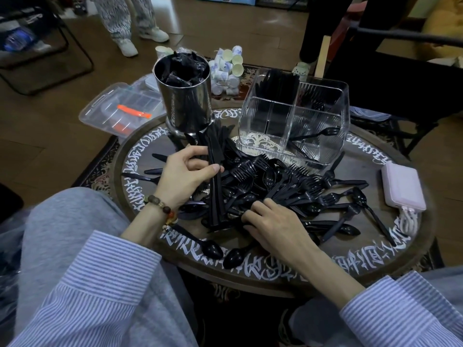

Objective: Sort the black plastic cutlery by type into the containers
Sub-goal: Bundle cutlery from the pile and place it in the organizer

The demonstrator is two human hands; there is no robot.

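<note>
— Black plastic everywhere: where does the cutlery pile (283,186) sit?

— Heaped in the middle of the round surface (275,269), forks, spoons and knives tangled together, with single spoons strewn toward the near rim.

— And the left hand (185,175)?

— Fingers and thumb curled round a bundle of knives (215,171), held nearly upright, its lower end standing among the pile. A beaded bracelet (162,207) circles that wrist.

— The right hand (271,221)?

— It lies palm down on the near side of the pile, fingers bent into the cutlery. Whether it pinches a piece I cannot tell; the fingertips are buried.

— Containers?

— A clear divided container (295,116) stands at the far side of the surface. Its far left compartment holds upright black pieces, its far right compartment some forks, and a spoon lies in the near right one. A steel canister (185,96) stands to its left, dark wrappers showing inside.

— Anything else?

— A pink power bank (403,189) at the right edge, a clear lidded box (120,108) beyond the left edge, and a cluster of paper cups (226,68) behind the canister.
</note>
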